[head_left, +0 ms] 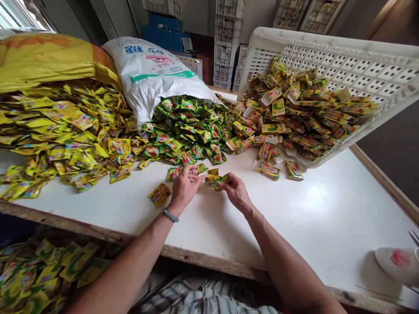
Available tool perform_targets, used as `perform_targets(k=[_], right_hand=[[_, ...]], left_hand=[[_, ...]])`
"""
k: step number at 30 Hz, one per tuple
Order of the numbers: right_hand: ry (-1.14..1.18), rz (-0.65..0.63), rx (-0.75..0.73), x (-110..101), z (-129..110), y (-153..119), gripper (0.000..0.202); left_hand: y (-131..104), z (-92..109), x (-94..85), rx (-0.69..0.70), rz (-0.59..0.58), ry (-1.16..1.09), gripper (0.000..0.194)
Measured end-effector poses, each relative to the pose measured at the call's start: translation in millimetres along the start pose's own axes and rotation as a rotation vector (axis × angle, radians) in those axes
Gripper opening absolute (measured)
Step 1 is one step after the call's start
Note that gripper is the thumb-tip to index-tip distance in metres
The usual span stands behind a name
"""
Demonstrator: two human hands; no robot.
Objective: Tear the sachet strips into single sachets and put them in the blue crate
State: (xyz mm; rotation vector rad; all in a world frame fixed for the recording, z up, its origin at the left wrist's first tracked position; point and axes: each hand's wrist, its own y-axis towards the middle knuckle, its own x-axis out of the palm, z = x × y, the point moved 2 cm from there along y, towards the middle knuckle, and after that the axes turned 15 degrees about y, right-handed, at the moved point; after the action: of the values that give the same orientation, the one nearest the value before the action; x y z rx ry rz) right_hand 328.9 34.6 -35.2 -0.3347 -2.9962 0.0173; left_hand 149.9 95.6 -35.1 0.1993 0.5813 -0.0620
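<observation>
My right hand pinches the right end of a small green-and-yellow carton; a yellow flap stands up at its back. My left hand, with a beaded bracelet on its wrist, is closed, its thumb tip close to the carton's left end. At its fingertips shows a small green packet, partly hidden by the fingers. Another green packet lies just behind this hand. A flat yellow packet rests on the white table to its left.
Yellow packets spill from a yellow sack at left. Green packets spill from a white sack. A tipped white crate holds many small cartons. A white cup lies at front right.
</observation>
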Motion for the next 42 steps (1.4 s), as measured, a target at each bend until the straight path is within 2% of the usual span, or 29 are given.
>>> perform_targets(k=[2,4,6,7,10,13,15,19,25,27,30,31,32,33,35,36,37,38,40,42], right_hand=[[-0.019,-0.047,-0.022,0.3,-3.3,-1.1,0.033],[0.049,-0.074,-0.017,0.9,-2.2,-1.0,0.034],[0.131,-0.047,-0.009,0.3,1.8,0.4,0.036],[0.149,-0.015,-0.014,-0.6,3.8,1.4,0.037],[0.156,0.053,-0.037,-1.9,6.0,3.0,0.035],[0.159,-0.026,-0.053,3.5,2.8,0.9,0.037],[0.029,-0.035,-0.123,7.9,-0.1,-1.9,0.031],[-0.258,0.07,-0.235,11.8,-0.5,-6.3,0.018],[-0.228,0.096,-0.248,10.1,-3.5,-8.5,0.015],[-0.148,0.115,-0.234,6.9,-5.8,-6.9,0.018],[0.065,0.107,-0.149,1.1,-4.7,-1.9,0.027],[0.133,0.091,-0.118,0.0,-3.5,-0.4,0.03],[0.184,0.076,-0.092,-0.3,-2.3,0.6,0.032],[0.211,0.063,-0.072,0.1,-1.3,1.0,0.033],[0.193,0.06,-0.065,2.8,-0.9,-0.1,0.033],[0.146,0.074,-0.078,4.6,-1.5,-1.4,0.032],[0.077,0.101,-0.099,6.2,-2.5,-2.9,0.03],[-0.002,0.133,-0.122,7.5,-3.7,-4.4,0.028],[-0.135,0.183,-0.141,9.1,-4.5,-6.2,0.025],[-0.17,0.195,-0.118,9.0,-1.8,-5.6,0.026]], left_hand=[[-0.5,2.3,-3.5,0.053,-0.026,0.037,0.038],[-1.5,2.9,-2.1,0.074,-0.167,-0.055,0.035],[-2.4,1.5,1.2,0.034,-0.28,-0.203,0.035],[-2.4,0.2,2.5,0.001,-0.29,-0.261,0.037],[-1.8,-2.9,4.2,-0.082,-0.227,-0.317,0.039],[-1.7,-1.7,4.8,-0.094,-0.198,-0.33,0.04],[-2.2,0.7,5.4,-0.072,-0.202,-0.335,0.04],[-2.7,2.3,8.0,-0.038,-0.189,-0.271,0.041],[-0.2,-2.6,7.9,-0.085,-0.18,-0.223,0.046],[0.8,-2.9,0.8,-0.109,-0.077,-0.141,0.043],[-0.7,2.6,-14.5,-0.057,0.246,0.101,0.036],[-2.1,5.6,-17.0,-0.03,0.286,0.136,0.035],[-3.3,8.3,-16.7,-0.012,0.241,0.116,0.034],[-4.5,10.7,-13.8,-0.006,0.117,0.045,0.035],[-8.2,14.7,-3.5,-0.032,-0.222,-0.183,0.038],[-10.4,16.3,1.5,-0.052,-0.353,-0.288,0.04],[-12.1,17.2,5.5,-0.072,-0.431,-0.362,0.041],[-13.3,17.4,8.3,-0.086,-0.457,-0.402,0.041],[-14.2,16.4,11.5,-0.096,-0.438,-0.418,0.041],[-14.4,15.1,13.3,-0.101,-0.426,-0.425,0.043]])
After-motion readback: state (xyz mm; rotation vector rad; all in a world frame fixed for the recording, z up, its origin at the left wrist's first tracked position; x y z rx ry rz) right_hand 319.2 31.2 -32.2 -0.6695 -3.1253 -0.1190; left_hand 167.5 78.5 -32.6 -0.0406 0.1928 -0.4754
